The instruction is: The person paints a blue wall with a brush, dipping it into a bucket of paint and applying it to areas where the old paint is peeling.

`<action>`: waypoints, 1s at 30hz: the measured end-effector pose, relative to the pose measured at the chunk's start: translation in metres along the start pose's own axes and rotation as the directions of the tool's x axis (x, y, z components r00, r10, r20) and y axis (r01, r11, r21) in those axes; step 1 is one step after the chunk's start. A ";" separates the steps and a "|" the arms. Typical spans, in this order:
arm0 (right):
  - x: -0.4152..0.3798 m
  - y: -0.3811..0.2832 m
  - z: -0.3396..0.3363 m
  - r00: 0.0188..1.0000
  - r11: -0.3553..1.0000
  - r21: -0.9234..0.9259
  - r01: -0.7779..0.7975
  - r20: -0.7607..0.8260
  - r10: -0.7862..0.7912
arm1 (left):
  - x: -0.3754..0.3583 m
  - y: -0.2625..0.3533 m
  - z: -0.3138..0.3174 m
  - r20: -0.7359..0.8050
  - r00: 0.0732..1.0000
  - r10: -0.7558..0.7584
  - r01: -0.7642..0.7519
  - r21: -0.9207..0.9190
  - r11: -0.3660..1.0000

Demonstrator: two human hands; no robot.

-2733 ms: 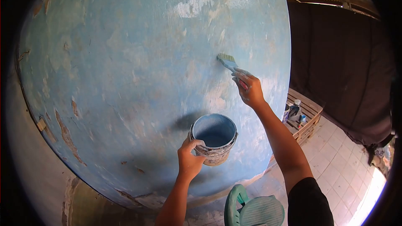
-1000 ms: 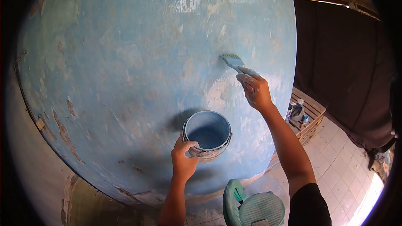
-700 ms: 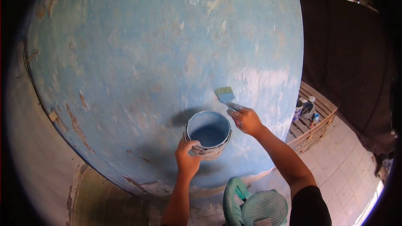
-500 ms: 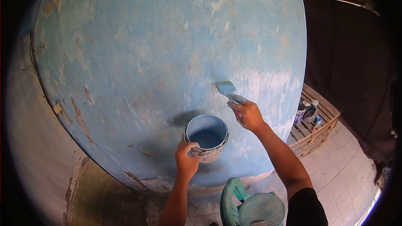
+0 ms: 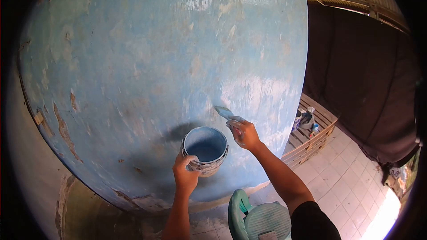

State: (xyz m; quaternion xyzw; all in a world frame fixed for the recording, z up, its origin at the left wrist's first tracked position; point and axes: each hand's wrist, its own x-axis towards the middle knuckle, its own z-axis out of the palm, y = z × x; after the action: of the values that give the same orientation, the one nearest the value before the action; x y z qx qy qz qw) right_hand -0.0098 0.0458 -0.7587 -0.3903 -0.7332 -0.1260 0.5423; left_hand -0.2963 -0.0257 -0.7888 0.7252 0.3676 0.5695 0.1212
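My left hand (image 5: 185,175) is closed on the rim and side of a paint bucket (image 5: 205,169), thumb over the edge. The bucket is smeared outside, and bluish paint coats its inside. To its upper right, my right hand (image 5: 244,134) grips a paintbrush (image 5: 223,112) by the handle. The bristles point up and left and lie at the surface of a light blue wall (image 5: 147,62); whether they press on it is hard to tell. Wet, shiny streaks show on the wall above and right of the brush. Flaked patches mark its lower left.
A green plastic chair (image 5: 267,222) stands below, near my right arm. On the right, a slatted wooden pallet (image 5: 307,138) carries a tin (image 5: 296,120) and other small items. A dark cloth sheet (image 5: 360,75) hangs behind, above a tiled floor (image 5: 340,186).
My right hand has brought the brush lower on the wall, closer to the bucket's height. The view has turned slightly right. My left hand still holds the bucket.
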 end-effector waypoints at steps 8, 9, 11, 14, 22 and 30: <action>0.037 0.005 -0.023 0.948 0.995 -0.059 -0.085 -0.313 0.062 | 0.010 0.001 0.003 -0.042 0.998 0.056 -0.058 -0.041 0.997; 0.032 0.004 -0.017 0.949 0.994 -0.066 -0.082 -0.309 0.058 | 0.010 0.000 0.004 -0.046 0.998 0.053 -0.055 -0.045 0.997; 0.014 -0.007 0.002 0.980 0.991 -0.057 -0.122 -0.167 0.111 | 0.012 -0.002 0.006 -0.061 0.996 0.060 -0.062 -0.036 0.997; -0.005 -0.015 0.014 0.993 0.993 0.025 -0.112 0.036 0.111 | 0.012 -0.009 0.006 -0.047 0.998 0.029 -0.031 -0.043 0.999; 0.029 -0.002 -0.005 0.914 0.992 0.020 -0.128 -0.387 0.125 | 0.001 -0.036 -0.015 -0.021 1.000 -0.022 0.021 -0.061 0.998; -0.051 -0.043 0.068 0.959 0.951 0.212 -0.226 -0.125 0.255 | -0.011 -0.046 -0.026 -0.006 0.999 -0.047 0.047 -0.049 0.998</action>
State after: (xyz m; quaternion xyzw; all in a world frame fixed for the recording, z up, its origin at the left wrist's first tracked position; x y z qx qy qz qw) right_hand -0.0824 0.0361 -0.8197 -0.4111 -0.6456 -0.0155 0.6434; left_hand -0.3392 -0.0068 -0.8160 0.7111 0.3709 0.5779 0.1508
